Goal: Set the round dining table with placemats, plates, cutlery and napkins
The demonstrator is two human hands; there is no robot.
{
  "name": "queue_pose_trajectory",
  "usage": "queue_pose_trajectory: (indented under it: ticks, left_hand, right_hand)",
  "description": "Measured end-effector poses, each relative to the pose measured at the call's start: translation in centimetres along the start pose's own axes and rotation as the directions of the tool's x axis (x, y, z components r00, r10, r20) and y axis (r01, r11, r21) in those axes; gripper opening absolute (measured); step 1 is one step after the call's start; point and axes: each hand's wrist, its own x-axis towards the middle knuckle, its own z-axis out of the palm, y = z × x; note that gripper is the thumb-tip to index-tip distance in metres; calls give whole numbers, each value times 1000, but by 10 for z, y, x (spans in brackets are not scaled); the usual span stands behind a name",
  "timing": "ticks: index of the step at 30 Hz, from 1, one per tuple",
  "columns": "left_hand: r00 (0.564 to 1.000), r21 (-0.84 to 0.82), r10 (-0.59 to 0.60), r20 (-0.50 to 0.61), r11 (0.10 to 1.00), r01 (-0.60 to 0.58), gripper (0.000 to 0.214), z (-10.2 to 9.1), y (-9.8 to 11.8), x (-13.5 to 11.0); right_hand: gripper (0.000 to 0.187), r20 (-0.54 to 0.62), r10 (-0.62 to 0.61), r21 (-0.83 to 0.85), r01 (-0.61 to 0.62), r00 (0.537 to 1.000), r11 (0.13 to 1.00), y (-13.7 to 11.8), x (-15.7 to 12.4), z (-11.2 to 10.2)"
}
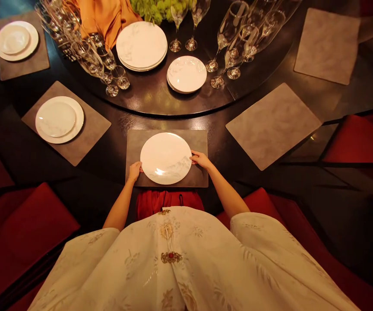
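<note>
Left hand (135, 170) and right hand (201, 160), half curled, hold the near plate's (166, 157) opposite rims, seemingly for balance over the placemat (200, 140).

"What does the plate (165, 157) look like?"
"Round, white and glossy, with faint gray marbling toward the right hand (200, 160) and a bright glint on the side nearer the wearer."
"And how does it sit?"
"Face up and flat, between the 2 hands, over the placemat (133, 142). The left hand (135, 170) holds 1 side of its rim, the right hand the opposite side."
</note>
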Motion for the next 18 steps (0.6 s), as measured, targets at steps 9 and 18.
queue_pose_trajectory:
  ticks: [9, 18]
  left_hand:
    - [997, 56, 74, -33, 996, -72, 31, 5, -2, -5]
    - [988, 181, 125, -95, 978, -106, 35, 9, 9, -14]
  right_hand:
    - [20, -192, 8, -122, -32, 981, 992, -77, 53, -31]
    - [25, -507, 103, 258, 37, 856, 965, -231, 205, -22]
